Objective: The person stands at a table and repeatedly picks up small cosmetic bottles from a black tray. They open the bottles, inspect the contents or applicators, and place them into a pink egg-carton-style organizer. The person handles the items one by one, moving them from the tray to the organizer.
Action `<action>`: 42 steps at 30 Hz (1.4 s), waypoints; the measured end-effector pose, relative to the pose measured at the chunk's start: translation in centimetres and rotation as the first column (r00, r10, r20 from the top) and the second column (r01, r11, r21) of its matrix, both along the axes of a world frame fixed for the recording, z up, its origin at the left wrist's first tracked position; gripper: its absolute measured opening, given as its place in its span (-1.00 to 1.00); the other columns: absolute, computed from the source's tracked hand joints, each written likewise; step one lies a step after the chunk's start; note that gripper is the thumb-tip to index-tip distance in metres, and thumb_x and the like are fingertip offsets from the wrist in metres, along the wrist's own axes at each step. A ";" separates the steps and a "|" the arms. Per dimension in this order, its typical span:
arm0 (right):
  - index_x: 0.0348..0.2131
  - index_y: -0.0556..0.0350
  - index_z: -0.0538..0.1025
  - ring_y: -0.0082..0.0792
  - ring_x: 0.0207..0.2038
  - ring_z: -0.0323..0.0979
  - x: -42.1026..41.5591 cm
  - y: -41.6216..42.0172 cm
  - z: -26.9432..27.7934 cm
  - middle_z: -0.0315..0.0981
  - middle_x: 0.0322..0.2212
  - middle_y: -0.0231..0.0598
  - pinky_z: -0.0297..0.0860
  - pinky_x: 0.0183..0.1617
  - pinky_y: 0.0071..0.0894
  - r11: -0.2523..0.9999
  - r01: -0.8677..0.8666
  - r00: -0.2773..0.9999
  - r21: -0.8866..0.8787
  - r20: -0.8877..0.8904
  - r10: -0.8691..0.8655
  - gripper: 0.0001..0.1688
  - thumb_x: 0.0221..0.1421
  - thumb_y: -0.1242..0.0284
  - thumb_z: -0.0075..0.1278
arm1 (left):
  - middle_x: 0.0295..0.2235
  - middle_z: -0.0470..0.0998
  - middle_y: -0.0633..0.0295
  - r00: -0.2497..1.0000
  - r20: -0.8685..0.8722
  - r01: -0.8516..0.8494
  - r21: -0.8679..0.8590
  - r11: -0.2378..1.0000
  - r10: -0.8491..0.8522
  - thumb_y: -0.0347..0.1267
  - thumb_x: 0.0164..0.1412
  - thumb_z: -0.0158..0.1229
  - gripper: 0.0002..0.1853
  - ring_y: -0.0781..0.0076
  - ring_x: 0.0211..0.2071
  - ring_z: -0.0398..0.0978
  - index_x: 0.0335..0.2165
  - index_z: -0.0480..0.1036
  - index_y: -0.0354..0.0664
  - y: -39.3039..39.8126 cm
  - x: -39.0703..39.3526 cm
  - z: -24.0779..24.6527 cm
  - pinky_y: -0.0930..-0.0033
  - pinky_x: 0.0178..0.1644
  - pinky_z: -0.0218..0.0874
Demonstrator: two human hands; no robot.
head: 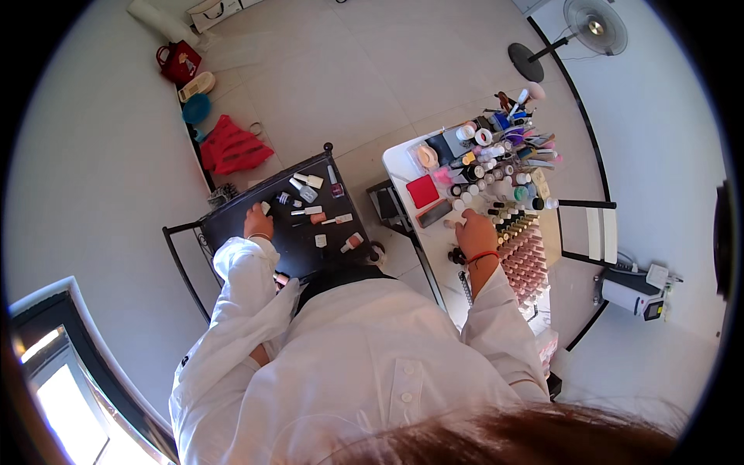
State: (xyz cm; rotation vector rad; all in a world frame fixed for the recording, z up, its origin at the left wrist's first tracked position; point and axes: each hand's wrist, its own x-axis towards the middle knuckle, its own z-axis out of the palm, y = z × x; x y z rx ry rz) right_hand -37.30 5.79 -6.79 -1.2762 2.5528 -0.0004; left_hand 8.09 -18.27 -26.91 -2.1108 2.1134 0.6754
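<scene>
My left hand (258, 222) is over the left part of a dark table, with its fingers around a small pale bottle (265, 207). Several nail polish bottles lie on the same dark tabletop (279, 244), among them a clear one (304, 190), a dark purple one (336, 183) and a coral one (351, 242). On the white table to the right, my right hand (478, 235) is by the front of a crowd of bottles. Its fingertips are close to white-capped jars (458, 205) and a small pinkish item (449, 224); whether they grip anything is unclear.
The white table (398, 156) also carries a red square case (422, 192), a grey-black block (434, 214), upright brushes (526, 125) and rows of pink polish bottles (526, 264). A pedestal fan (596, 28) stands behind. Red cloth (235, 148) lies on the floor at left.
</scene>
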 end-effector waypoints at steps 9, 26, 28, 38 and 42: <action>-0.33 0.14 0.54 0.02 -0.39 0.52 -0.2 0.1 2.5 0.55 -0.46 -0.03 0.42 -0.32 -0.06 0.958 -0.005 0.997 -0.285 0.071 0.027 -0.78 0.02 0.39 0.15 | -0.10 0.50 -0.23 0.993 -0.025 -0.115 0.066 0.991 0.116 -0.30 0.07 0.28 -0.53 -0.18 -0.08 0.50 -0.11 0.35 -0.34 -0.3 -0.2 -2.9 0.01 0.02 0.36; -0.05 0.21 0.46 -0.51 -0.40 0.48 8.3 -2.9 7.3 0.53 -0.40 -0.27 0.40 -0.31 -0.51 0.863 -0.002 0.510 -0.506 0.742 0.436 -0.60 0.12 0.47 0.14 | -0.42 0.39 0.37 0.310 -0.671 0.726 0.625 0.288 0.674 -0.10 0.33 -0.02 -0.61 0.65 -0.52 0.25 -0.13 0.41 -0.20 7.5 -11.1 23.4 0.60 -0.53 0.02; 0.02 0.18 0.41 -0.54 -0.36 0.47 9.1 -3.5 8.2 0.53 -0.35 -0.26 0.40 -0.28 -0.54 0.849 0.062 0.416 -0.525 0.786 0.457 -0.56 0.15 0.50 0.12 | -0.40 0.39 0.37 0.293 -0.684 0.766 0.587 0.264 0.668 -0.11 0.33 -0.03 -0.62 0.65 -0.51 0.25 -0.12 0.41 -0.19 8.6 -11.9 24.0 0.60 -0.50 0.03; -0.34 0.23 0.55 -0.44 -0.47 0.50 7.2 -2.2 11.1 0.55 -0.50 -0.21 0.40 -0.34 -0.48 0.842 -0.125 0.435 -0.525 0.734 0.522 -0.83 0.05 0.51 0.20 | -0.36 0.45 0.36 0.534 -0.758 0.747 0.630 0.212 0.375 -0.30 0.30 -0.11 -0.62 0.64 -0.45 0.33 0.03 0.40 -0.18 11.2 -14.7 25.7 0.63 -0.40 0.14; -0.37 0.20 0.55 -0.24 -0.47 0.52 2.1 0.2 10.1 0.54 -0.52 -0.10 0.41 -0.37 -0.36 0.841 -0.157 0.794 -0.518 0.440 0.420 -0.83 -0.01 0.50 0.21 | -0.29 0.49 0.36 0.499 -0.836 0.647 0.534 0.544 0.227 -0.43 0.26 -0.10 -0.65 0.67 -0.36 0.38 0.01 0.38 -0.18 11.3 -15.3 24.2 0.61 -0.36 0.18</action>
